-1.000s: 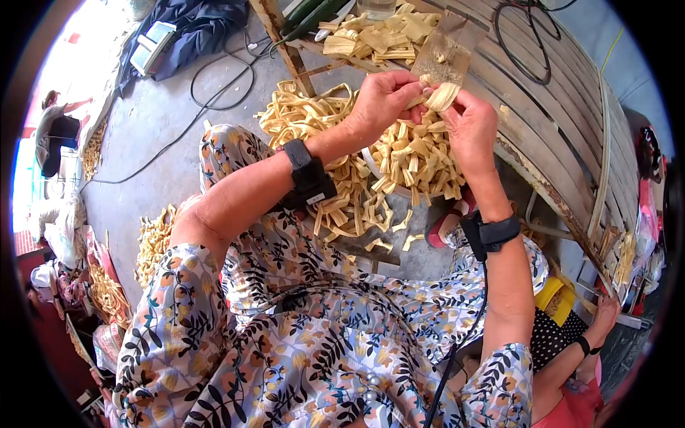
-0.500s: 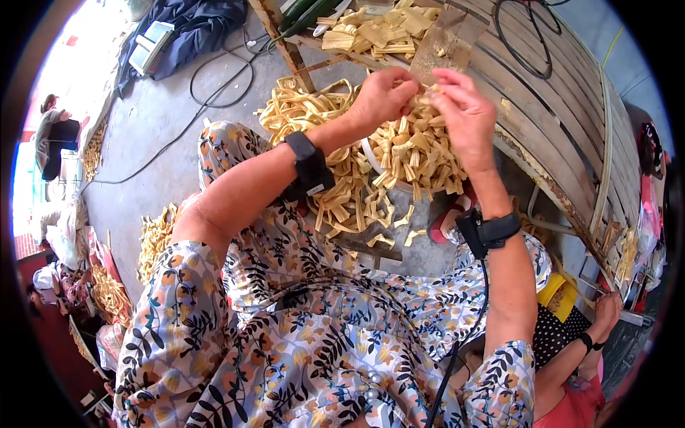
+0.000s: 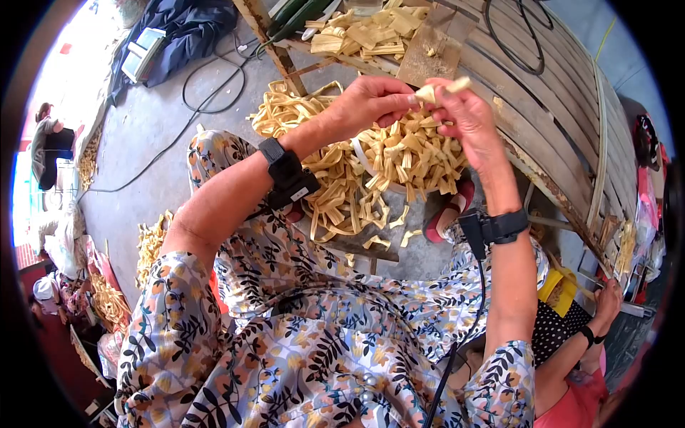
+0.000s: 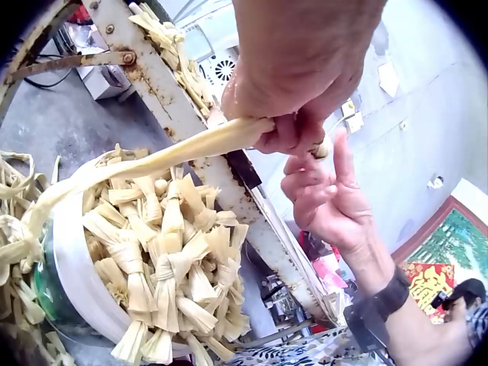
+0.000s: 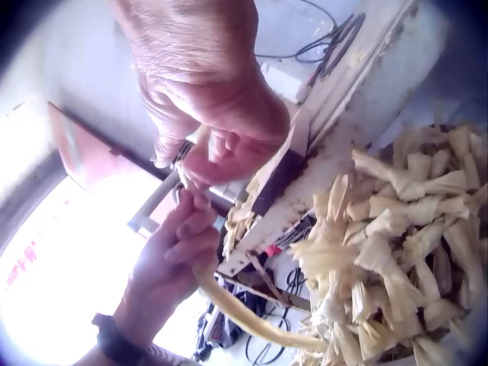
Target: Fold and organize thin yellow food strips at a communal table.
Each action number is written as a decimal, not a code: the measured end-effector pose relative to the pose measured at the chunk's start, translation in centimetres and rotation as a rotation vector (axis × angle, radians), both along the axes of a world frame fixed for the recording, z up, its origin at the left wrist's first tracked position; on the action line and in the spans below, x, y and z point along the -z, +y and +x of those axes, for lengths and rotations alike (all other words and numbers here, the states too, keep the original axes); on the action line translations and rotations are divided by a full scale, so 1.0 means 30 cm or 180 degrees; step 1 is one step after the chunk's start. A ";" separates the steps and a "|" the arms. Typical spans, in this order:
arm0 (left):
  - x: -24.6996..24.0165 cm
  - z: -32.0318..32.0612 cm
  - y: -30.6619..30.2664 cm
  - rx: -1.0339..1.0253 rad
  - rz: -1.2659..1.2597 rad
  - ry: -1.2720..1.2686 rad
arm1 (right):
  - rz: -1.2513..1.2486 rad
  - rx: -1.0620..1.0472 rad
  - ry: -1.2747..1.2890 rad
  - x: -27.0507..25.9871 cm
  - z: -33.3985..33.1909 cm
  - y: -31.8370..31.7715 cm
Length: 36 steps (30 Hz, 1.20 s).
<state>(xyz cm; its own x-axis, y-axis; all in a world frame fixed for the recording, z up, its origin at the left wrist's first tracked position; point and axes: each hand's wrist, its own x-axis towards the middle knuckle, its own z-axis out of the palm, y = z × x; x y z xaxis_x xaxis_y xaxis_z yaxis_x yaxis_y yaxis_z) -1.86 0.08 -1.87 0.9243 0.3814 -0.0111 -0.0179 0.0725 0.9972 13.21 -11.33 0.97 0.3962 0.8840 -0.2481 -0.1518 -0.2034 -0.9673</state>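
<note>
Evidently the step in hand is the knotting of one pale strip point(image 3: 437, 88), held in the upper centre of the head view, just above the bowl point(image 4: 72, 259). Judged from these views, good practice is as follows. Keep the short end pinched firmly. Hold the long tail taut but not strained, so that the strip does not split. Form the loop close to the fingertips. Draw it snug to match the knots point(image 3: 410, 157) heaped in the bowl. Work over the bowl so that nothing falls outside it. The left hand point(image 3: 371, 100) has its fingers and thumb curled and pinches the strip near its upper end. In the left wrist view the tail runs from this grip toward the lower left of the frame, past the white bowl rim. The right hand point(image 3: 467, 118) pinches the short end of the same strip between thumb and first fingers, and its other fingers are loosely curled. The two hands are close together, with fingertips almost touching on the strip. Loose strips point(image 3: 292, 114) lie piled left of the bowl. A slatted bench point(image 3: 549, 107) fills the upper right.
</note>
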 end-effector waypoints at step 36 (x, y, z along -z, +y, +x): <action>-0.070 0.255 0.256 -0.1210 0.1573 -0.0021 | 0.1022 0.1748 -0.0018 0.001 0.196 0.222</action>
<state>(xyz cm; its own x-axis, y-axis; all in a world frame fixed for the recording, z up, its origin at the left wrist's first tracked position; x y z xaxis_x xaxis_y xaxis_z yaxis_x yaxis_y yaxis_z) 5.80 7.75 0.24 0.7223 0.6425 0.2559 0.0420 -0.4101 0.9111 19.10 -4.67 0.94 0.8135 0.5816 -0.0010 -0.1464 0.2030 -0.9682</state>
